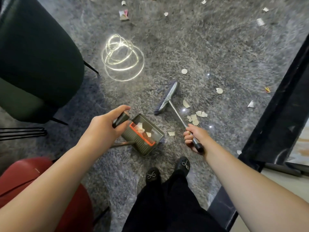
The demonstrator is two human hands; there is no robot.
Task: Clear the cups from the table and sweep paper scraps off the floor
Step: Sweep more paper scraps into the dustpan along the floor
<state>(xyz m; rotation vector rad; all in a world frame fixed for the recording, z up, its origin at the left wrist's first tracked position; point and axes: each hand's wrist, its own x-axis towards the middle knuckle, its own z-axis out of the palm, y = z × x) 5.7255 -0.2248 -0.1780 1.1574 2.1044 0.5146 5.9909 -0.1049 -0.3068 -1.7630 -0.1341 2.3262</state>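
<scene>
- Left hand (107, 124) wrapped round the dark grip of the dustpan handle (120, 119), thumb on top, fingers curled underneath.
- Right hand (194, 137) clenched round the metal broom handle (179, 117), close to its black end cap.
- Dustpan (143, 133) tilted on the grey carpet (184, 47) just ahead of the feet, mouth turned toward the broom; a few pale scraps (144, 131) already lying inside by the orange comb.
- Broom head (167, 97) resting on the carpet beyond the pan, bristles to the left.
- Small cluster of scraps (194, 118) just right of the broom handle, one lone piece (171, 133) right at the pan's lip.
- More scraps scattered further out: a round one (184, 71) past the broom head, others near the dark table edge (275, 106), several at the far end of the carpet (124, 14).
- Sweeping judged to be under way but far from finished: only a little collected, most of the paper left on the floor.
- Cups nowhere in view; impossible to say whether that half is done.
- Green chair (38, 56) on the left, red chair (25, 178) at the lower left.
</scene>
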